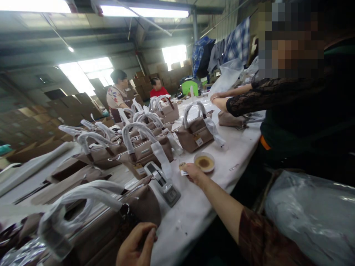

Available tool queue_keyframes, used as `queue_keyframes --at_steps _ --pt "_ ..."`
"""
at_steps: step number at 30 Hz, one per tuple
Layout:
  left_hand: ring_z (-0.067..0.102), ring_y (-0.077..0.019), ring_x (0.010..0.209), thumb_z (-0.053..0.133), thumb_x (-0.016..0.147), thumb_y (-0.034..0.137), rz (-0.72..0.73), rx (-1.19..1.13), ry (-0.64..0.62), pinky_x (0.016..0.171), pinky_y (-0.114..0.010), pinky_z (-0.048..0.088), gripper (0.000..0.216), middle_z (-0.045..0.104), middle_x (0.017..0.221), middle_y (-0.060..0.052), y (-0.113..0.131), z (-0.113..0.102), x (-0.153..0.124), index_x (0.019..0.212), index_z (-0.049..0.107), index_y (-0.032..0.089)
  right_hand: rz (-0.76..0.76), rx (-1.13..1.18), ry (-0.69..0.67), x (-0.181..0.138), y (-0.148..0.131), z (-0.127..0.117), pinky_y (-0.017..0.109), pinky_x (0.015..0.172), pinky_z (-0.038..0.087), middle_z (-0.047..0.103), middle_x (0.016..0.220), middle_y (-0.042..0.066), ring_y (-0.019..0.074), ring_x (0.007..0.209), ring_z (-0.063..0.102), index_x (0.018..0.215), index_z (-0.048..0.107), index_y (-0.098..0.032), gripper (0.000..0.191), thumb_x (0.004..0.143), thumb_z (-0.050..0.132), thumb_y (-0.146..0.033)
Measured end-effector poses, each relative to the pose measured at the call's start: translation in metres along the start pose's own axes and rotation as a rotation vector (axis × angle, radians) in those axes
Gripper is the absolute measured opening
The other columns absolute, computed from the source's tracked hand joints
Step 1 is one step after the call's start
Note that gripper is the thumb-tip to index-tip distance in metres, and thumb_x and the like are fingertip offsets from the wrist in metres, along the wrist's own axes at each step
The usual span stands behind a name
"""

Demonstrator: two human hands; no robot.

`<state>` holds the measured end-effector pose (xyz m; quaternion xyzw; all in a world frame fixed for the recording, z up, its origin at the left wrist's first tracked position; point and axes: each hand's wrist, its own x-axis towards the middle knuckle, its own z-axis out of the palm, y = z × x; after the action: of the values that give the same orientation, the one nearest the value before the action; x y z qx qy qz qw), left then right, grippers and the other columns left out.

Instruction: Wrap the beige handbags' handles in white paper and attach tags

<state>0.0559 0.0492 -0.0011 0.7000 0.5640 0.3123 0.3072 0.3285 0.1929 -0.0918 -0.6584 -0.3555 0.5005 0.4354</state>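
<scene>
My right hand (pixel 192 172) reaches out over the white table (pixel 191 214) and pinches a small paper tag (pixel 183 169), right beside a shallow dish of brown paste (pixel 204 162). My left hand (pixel 137 245) rests at the bottom edge against a taupe handbag (pixel 111 229) whose handles are wrapped in white plastic (pixel 83 207); its fingers curl loosely. A grey tape dispenser (pixel 163 183) lies between my two hands.
Several taupe handbags with wrapped handles (pixel 144 146) stand in rows across the table. A person in dark lace sleeves (pixel 263 98) works at the right; two more people (pixel 119 94) stand at the far end. Clear plastic bags (pixel 310 214) lie at the lower right. Cardboard boxes (pixel 41 118) are stacked behind.
</scene>
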Motion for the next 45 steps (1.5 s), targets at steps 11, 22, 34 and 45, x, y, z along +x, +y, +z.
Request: queue_keyframes --at_steps 11,22,34,45 --pt "0.068 -0.0249 0.081 0.065 0.078 0.048 -0.091 -0.196 -0.171 0.065 -0.031 0.054 0.031 0.072 0.085 -0.008 0.046 0.044 0.047 0.092 0.071 0.021 -0.127 0.516 -0.429 -0.09 -0.001 -0.015 0.016 0.036 0.018 0.053 0.062 -0.006 0.0041 0.039 0.035 0.107 0.062 -0.018 0.039 0.071 0.065 -0.033" --pt "0.063 -0.0151 0.074 0.075 0.071 0.051 -0.553 -0.994 -0.284 0.069 -0.027 0.051 0.041 0.069 0.085 -0.006 0.059 0.081 0.066 0.091 0.068 0.016 -0.157 0.524 -0.666 -0.13 0.009 -0.018 0.02 0.059 0.037 0.067 0.086 0.002 0.0109 0.066 0.055 0.11 0.068 -0.017 0.041 0.071 0.072 -0.032" --pt "0.042 -0.0103 0.056 0.066 0.078 0.052 -0.239 -0.492 -0.04 0.051 -0.021 0.033 0.039 0.05 0.057 0.001 0.027 0.025 0.016 0.076 0.07 0.013 -0.614 -0.134 -0.473 -0.163 0.008 -0.009 0.038 0.096 0.044 0.063 0.118 0.011 0.0238 0.109 0.057 0.121 0.066 -0.019 0.039 0.086 0.061 -0.036" --pt "0.049 -0.0136 0.053 0.058 0.077 0.066 -0.117 -0.394 -0.002 0.053 -0.025 0.042 0.052 0.054 0.054 -0.001 -0.008 0.001 -0.041 0.065 0.067 0.016 -0.627 0.199 -0.408 -0.217 -0.035 0.099 0.023 0.055 0.045 0.061 0.061 0.001 0.0126 0.056 0.056 0.067 0.068 -0.016 0.029 0.086 0.063 -0.037"
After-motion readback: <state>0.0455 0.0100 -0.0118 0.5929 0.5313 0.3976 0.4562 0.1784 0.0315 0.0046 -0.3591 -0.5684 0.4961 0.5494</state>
